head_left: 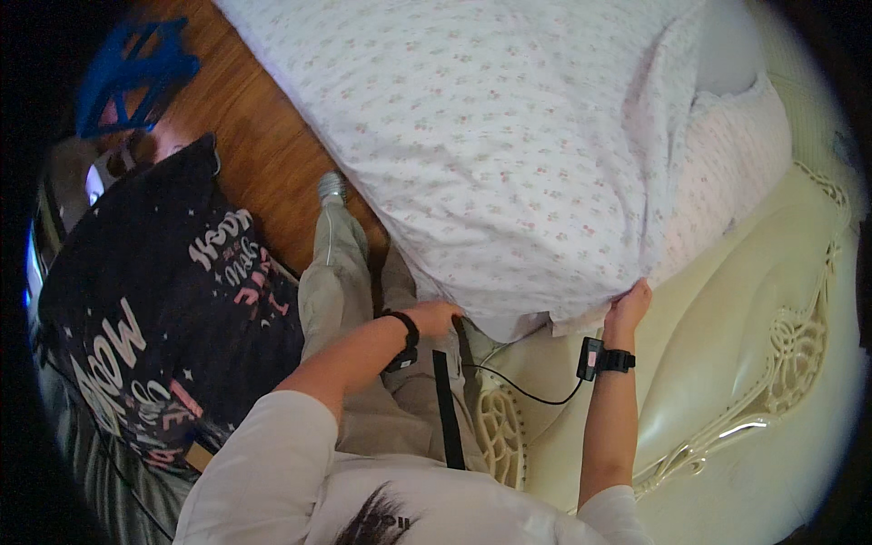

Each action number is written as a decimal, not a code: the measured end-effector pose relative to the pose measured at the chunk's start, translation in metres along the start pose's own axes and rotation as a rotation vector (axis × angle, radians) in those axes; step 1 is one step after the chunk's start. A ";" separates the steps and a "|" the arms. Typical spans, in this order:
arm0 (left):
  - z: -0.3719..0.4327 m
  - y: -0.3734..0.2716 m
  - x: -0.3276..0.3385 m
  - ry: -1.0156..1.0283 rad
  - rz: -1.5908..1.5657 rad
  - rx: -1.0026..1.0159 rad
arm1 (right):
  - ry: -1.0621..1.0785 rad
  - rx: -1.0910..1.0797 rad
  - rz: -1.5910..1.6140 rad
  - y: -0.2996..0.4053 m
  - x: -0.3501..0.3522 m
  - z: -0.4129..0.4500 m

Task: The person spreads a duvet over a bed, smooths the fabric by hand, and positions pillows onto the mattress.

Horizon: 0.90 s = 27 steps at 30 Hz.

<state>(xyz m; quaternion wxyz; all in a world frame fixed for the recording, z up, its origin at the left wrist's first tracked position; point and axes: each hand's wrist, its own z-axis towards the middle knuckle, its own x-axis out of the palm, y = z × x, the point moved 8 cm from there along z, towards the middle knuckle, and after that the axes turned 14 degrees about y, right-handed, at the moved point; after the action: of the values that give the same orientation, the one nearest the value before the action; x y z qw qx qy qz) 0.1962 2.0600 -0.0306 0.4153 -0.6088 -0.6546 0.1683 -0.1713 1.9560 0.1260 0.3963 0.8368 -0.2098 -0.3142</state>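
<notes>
A white floral sheet (504, 163) covers the bed in front of me and folds over at its right side. My right hand (628, 310) grips the edge of this sheet near the corner by the headboard. Lower on the left, my left hand (439, 319) is at the sheet's near edge; its fingers are partly hidden and blurred, so its hold is unclear. Beyond the fold lies a paler pink floral layer (715, 170) with a torn-looking or ruffled rim. Both wrists wear black straps with small devices, and a black cable runs from the right one.
The cream padded headboard (708, 272) with carved openwork trim stands at the right. A dark cloth with printed lettering (225, 327) covers something at the left. A blue plastic stool or rack (136, 75) is on the wooden floor (252, 129) at the upper left.
</notes>
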 end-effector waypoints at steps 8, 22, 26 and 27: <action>-0.117 -0.106 -0.160 -1.064 0.421 0.248 | -0.086 -0.083 0.022 0.010 -0.015 0.007; -0.124 -0.067 -0.126 -0.609 0.113 0.092 | 0.109 0.387 0.094 -0.038 -0.023 0.045; -0.152 -0.045 -0.126 -0.686 0.104 0.089 | -0.009 0.136 0.061 0.007 -0.022 0.026; -0.159 -0.043 -0.126 -0.699 0.102 0.085 | 0.004 0.132 0.063 0.032 -0.020 0.015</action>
<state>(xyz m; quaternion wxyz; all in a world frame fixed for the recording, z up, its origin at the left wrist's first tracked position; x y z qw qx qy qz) 0.2766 1.8880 0.0532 0.1823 -0.5287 -0.7182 0.4140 -0.1989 1.9409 0.1514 0.3504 0.8547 -0.2555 -0.2853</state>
